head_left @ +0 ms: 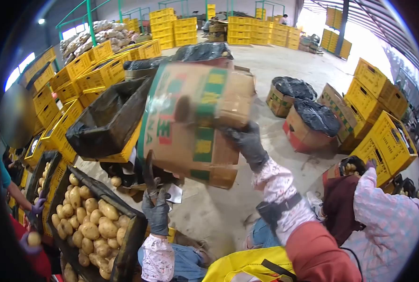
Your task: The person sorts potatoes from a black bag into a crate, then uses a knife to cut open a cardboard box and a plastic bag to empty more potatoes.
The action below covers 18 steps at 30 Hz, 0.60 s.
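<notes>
A large cardboard box (171, 134) with green bands and red and green print is tilted in the air before me, blurred by motion. My right hand (249, 143), in a dark grey glove, grips its right side by the flaps. Lower left, my left hand (155, 211), also gloved, is closed below the box's bottom left corner. A slim dark object (149, 171) stands up from that hand; I cannot make out its kind. Beside my left hand is a black-lined crate (136, 230) full of potatoes (89, 229).
A black-lined trough (108, 120) stands ahead left on a yellow crate. Boxes covered in black plastic (313, 117) sit at right, near stacked yellow crates (383, 145). Co-workers are close on both sides: a purple-gloved hand (38, 205) at left, a plaid sleeve (383, 207) at right.
</notes>
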Each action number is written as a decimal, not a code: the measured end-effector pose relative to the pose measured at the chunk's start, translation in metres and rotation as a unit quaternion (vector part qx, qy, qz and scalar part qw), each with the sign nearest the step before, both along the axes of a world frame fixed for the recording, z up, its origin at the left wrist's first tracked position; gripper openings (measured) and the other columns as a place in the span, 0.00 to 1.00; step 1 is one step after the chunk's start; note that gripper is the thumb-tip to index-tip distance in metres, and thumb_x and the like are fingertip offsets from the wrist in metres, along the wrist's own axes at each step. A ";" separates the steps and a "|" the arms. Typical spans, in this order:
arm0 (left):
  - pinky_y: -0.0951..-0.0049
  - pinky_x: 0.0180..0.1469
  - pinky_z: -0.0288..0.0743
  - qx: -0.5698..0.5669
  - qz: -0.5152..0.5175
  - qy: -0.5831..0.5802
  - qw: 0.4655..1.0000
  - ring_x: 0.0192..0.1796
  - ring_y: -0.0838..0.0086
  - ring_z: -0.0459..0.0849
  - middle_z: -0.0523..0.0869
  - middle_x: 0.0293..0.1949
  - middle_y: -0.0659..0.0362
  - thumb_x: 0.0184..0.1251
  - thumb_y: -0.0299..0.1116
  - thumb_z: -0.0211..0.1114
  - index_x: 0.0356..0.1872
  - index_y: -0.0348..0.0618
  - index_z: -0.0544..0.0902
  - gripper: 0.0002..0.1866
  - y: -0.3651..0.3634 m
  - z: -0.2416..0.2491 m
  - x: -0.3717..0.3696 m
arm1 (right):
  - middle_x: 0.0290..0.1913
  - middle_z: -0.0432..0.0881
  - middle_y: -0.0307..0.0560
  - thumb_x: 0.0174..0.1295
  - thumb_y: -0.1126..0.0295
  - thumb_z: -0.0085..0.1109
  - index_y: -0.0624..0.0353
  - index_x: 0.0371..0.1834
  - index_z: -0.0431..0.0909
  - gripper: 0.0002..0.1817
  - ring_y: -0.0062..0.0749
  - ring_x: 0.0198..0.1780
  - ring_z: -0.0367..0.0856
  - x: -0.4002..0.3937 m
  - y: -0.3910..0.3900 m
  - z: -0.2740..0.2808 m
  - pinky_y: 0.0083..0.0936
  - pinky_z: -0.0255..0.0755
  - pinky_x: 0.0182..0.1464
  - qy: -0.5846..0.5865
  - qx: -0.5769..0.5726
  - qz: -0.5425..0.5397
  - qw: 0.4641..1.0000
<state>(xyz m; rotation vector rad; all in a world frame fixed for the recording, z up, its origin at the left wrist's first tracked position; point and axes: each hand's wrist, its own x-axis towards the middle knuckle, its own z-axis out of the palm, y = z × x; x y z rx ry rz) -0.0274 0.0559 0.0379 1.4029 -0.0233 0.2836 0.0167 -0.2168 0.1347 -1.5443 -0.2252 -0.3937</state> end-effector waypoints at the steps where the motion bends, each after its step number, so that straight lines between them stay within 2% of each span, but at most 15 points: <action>1: 0.87 0.26 0.66 0.008 -0.001 -0.009 1.000 0.26 0.86 0.75 0.82 0.33 0.65 0.60 0.27 0.63 0.48 0.41 0.77 0.14 -0.004 -0.003 0.000 | 0.37 0.82 0.39 0.52 0.79 0.62 0.62 0.43 0.78 0.13 0.24 0.40 0.79 -0.007 -0.012 -0.020 0.21 0.74 0.42 -0.001 0.144 -0.001 0.990; 2: 0.87 0.26 0.66 0.019 0.000 -0.015 1.000 0.27 0.86 0.75 0.82 0.33 0.66 0.60 0.27 0.63 0.50 0.42 0.77 0.16 -0.005 -0.007 -0.001 | 0.39 0.81 0.39 0.52 0.80 0.62 0.63 0.44 0.77 0.14 0.25 0.40 0.79 -0.015 -0.022 -0.047 0.21 0.74 0.43 0.001 0.289 -0.002 0.957; 4: 0.83 0.29 0.68 0.065 -0.025 -0.017 0.997 0.30 0.86 0.76 0.81 0.33 0.67 0.59 0.28 0.64 0.51 0.40 0.76 0.17 -0.006 -0.011 -0.006 | 0.43 0.80 0.40 0.54 0.79 0.59 0.64 0.48 0.74 0.16 0.29 0.40 0.80 -0.025 -0.034 -0.149 0.22 0.75 0.43 0.004 0.446 0.012 0.895; 7: 0.82 0.33 0.72 0.119 -0.056 0.005 0.991 0.32 0.84 0.76 0.81 0.34 0.65 0.58 0.28 0.65 0.51 0.39 0.76 0.18 -0.006 -0.024 -0.017 | 0.47 0.78 0.45 0.56 0.77 0.55 0.63 0.49 0.72 0.16 0.33 0.44 0.78 -0.065 -0.003 -0.266 0.26 0.75 0.46 0.062 0.613 0.010 0.788; 8: 0.81 0.34 0.73 0.149 -0.077 0.032 0.985 0.33 0.82 0.76 0.81 0.35 0.64 0.58 0.28 0.65 0.51 0.38 0.76 0.19 -0.007 -0.033 -0.014 | 0.47 0.78 0.46 0.56 0.77 0.54 0.62 0.49 0.73 0.15 0.33 0.45 0.78 -0.085 0.019 -0.304 0.26 0.75 0.47 0.124 0.645 -0.010 0.754; 9: 0.78 0.40 0.75 0.174 -0.082 0.009 0.981 0.40 0.78 0.77 0.80 0.41 0.59 0.58 0.28 0.65 0.53 0.37 0.74 0.21 -0.006 -0.051 -0.010 | 0.47 0.78 0.46 0.56 0.76 0.54 0.61 0.48 0.73 0.15 0.34 0.45 0.78 -0.104 0.042 -0.338 0.26 0.74 0.47 0.210 0.670 -0.038 0.712; 10: 0.75 0.49 0.72 0.178 -0.103 0.033 0.978 0.49 0.75 0.75 0.78 0.48 0.56 0.58 0.29 0.65 0.55 0.35 0.72 0.23 -0.010 -0.051 -0.016 | 0.47 0.78 0.47 0.56 0.76 0.53 0.59 0.48 0.74 0.15 0.35 0.45 0.78 -0.126 0.067 -0.369 0.26 0.74 0.47 0.308 0.681 -0.062 0.661; 11: 0.75 0.52 0.70 0.211 -0.124 0.049 0.968 0.51 0.74 0.74 0.77 0.51 0.56 0.58 0.29 0.65 0.57 0.36 0.71 0.25 -0.012 -0.052 -0.019 | 0.47 0.78 0.48 0.57 0.76 0.52 0.58 0.48 0.74 0.14 0.35 0.46 0.78 -0.147 0.086 -0.390 0.27 0.74 0.47 0.406 0.677 -0.080 0.608; 12: 0.75 0.55 0.67 0.243 -0.145 0.064 0.957 0.53 0.74 0.73 0.75 0.53 0.55 0.58 0.29 0.65 0.58 0.36 0.69 0.26 -0.016 -0.052 -0.021 | 0.47 0.78 0.49 0.57 0.75 0.51 0.57 0.47 0.75 0.14 0.36 0.46 0.77 -0.162 0.101 -0.404 0.27 0.74 0.48 0.469 0.651 -0.087 0.590; 13: 0.75 0.59 0.64 0.251 -0.166 0.016 0.954 0.55 0.74 0.72 0.74 0.55 0.54 0.58 0.30 0.65 0.60 0.36 0.67 0.28 -0.023 -0.050 -0.025 | 0.45 0.79 0.49 0.57 0.75 0.52 0.57 0.46 0.76 0.13 0.36 0.45 0.78 -0.171 0.110 -0.406 0.27 0.73 0.48 0.514 0.606 -0.087 0.601; 14: 0.76 0.51 0.69 0.267 -0.158 -0.019 0.951 0.47 0.75 0.76 0.79 0.46 0.57 0.59 0.32 0.65 0.62 0.39 0.65 0.30 -0.020 -0.074 -0.020 | 0.44 0.80 0.49 0.56 0.75 0.53 0.58 0.45 0.76 0.13 0.36 0.44 0.78 -0.173 0.116 -0.409 0.27 0.73 0.48 0.535 0.512 -0.083 0.667; 15: 0.76 0.45 0.70 0.303 -0.174 0.052 0.936 0.41 0.77 0.75 0.79 0.39 0.59 0.61 0.33 0.63 0.64 0.41 0.64 0.30 -0.021 -0.071 -0.024 | 0.42 0.80 0.49 0.56 0.74 0.54 0.58 0.44 0.77 0.12 0.36 0.42 0.79 -0.170 0.118 -0.405 0.27 0.73 0.48 0.539 0.378 -0.087 0.748; 16: 0.76 0.39 0.71 0.334 -0.189 0.121 0.915 0.35 0.78 0.74 0.79 0.33 0.61 0.63 0.34 0.61 0.65 0.42 0.62 0.30 -0.022 -0.067 -0.026 | 0.40 0.81 0.49 0.56 0.74 0.55 0.58 0.43 0.78 0.11 0.36 0.41 0.80 -0.166 0.120 -0.392 0.27 0.73 0.48 0.512 0.231 -0.098 0.822; 17: 0.76 0.39 0.71 0.337 -0.191 0.125 0.913 0.35 0.78 0.74 0.79 0.33 0.61 0.63 0.34 0.61 0.65 0.42 0.62 0.30 -0.024 -0.070 -0.025 | 0.38 0.82 0.48 0.56 0.74 0.56 0.59 0.42 0.79 0.11 0.36 0.40 0.80 -0.159 0.121 -0.380 0.27 0.73 0.48 0.454 0.111 -0.108 0.877; 18: 0.77 0.35 0.69 0.321 -0.192 0.092 0.923 0.31 0.79 0.71 0.76 0.29 0.63 0.64 0.34 0.59 0.66 0.44 0.61 0.30 -0.026 -0.076 -0.025 | 0.37 0.83 0.48 0.55 0.74 0.57 0.59 0.41 0.79 0.10 0.36 0.39 0.81 -0.152 0.118 -0.352 0.27 0.73 0.48 0.375 0.069 -0.089 0.920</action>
